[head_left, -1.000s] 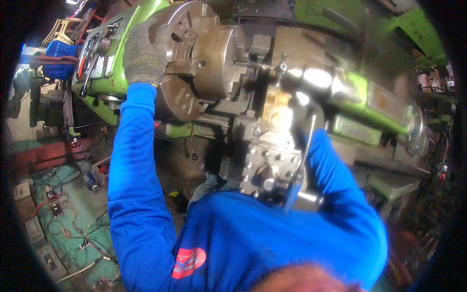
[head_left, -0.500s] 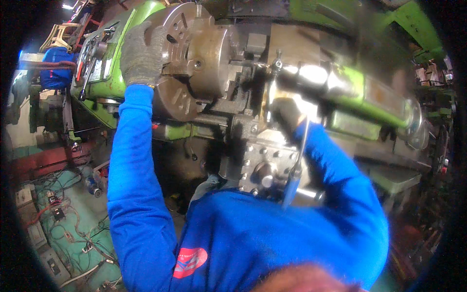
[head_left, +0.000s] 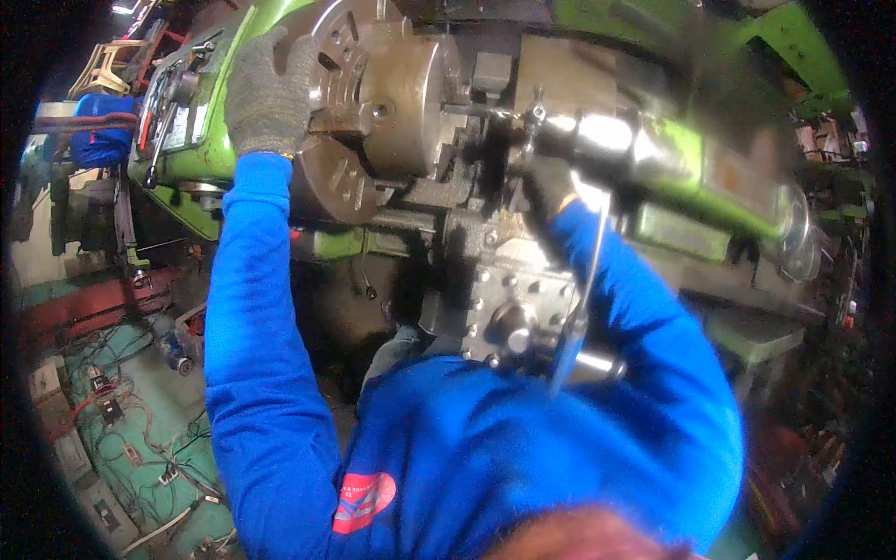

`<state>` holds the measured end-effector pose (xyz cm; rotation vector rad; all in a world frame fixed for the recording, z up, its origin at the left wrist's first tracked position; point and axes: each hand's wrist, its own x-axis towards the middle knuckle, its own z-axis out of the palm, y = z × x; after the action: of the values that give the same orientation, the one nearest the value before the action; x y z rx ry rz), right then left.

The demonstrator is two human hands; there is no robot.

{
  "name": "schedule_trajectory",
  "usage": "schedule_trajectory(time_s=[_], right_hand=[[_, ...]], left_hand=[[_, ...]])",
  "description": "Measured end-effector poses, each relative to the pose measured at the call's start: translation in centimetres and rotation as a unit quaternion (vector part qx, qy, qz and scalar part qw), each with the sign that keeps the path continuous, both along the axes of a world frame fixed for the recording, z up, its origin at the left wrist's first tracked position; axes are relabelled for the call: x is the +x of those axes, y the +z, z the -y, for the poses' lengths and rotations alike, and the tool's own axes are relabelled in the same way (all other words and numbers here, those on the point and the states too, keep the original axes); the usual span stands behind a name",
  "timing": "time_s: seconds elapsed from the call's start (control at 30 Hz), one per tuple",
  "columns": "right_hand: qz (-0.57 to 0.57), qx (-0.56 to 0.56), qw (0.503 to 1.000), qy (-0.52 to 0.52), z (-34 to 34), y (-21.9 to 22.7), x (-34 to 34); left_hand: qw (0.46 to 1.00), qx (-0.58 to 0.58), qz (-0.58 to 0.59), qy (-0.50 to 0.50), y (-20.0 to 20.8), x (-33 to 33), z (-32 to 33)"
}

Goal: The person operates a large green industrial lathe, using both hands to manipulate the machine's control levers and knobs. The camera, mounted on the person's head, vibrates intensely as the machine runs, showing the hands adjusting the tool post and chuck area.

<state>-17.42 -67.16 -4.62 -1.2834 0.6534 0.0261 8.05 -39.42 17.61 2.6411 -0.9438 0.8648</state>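
I stand at a green lathe (head_left: 201,149). My left hand (head_left: 269,89), in a grey knit glove, grips the rim of the big steel chuck (head_left: 392,89). My right hand (head_left: 553,187), in a dark glove and blurred, is at the tool post (head_left: 523,126) in front of the chuck. It is closed around the top of a thin shiny metal bar (head_left: 581,289) that hangs down across the grey carriage block (head_left: 509,308). Both arms wear blue sleeves.
The green tailstock (head_left: 691,163) with its handwheel (head_left: 793,233) runs off to the right. A blue container (head_left: 98,131) stands at the far left. Tangled wires and small parts lie on a teal surface (head_left: 121,420) at lower left.
My right hand has moved left toward the tool post, and the thin bar has swung with it. My left hand stays on the chuck.
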Motion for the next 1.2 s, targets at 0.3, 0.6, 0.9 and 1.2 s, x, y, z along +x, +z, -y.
schedule_trajectory(time_s=[0.3, 0.6, 0.9, 1.2], right_hand=[[-0.151, -0.397, 0.9, 0.103, 4.4, 6.3, -10.0], [-0.192, -0.412, 0.891, 0.017, 3.3, 10.9, -19.2], [-0.107, -0.538, 0.833, 0.071, -4.0, 9.0, -26.2], [-0.045, -0.482, 0.874, 0.04, -5.3, 11.4, -26.7]], left_hand=[[0.996, -0.076, -0.036, 0.012, 3.1, -5.2, 2.9], [0.999, -0.04, -0.004, 0.016, 1.4, -1.0, 0.9], [0.999, -0.014, -0.03, 0.03, 0.8, 0.1, 0.9], [0.991, -0.063, -0.116, 0.016, 2.8, -2.7, 2.2]])
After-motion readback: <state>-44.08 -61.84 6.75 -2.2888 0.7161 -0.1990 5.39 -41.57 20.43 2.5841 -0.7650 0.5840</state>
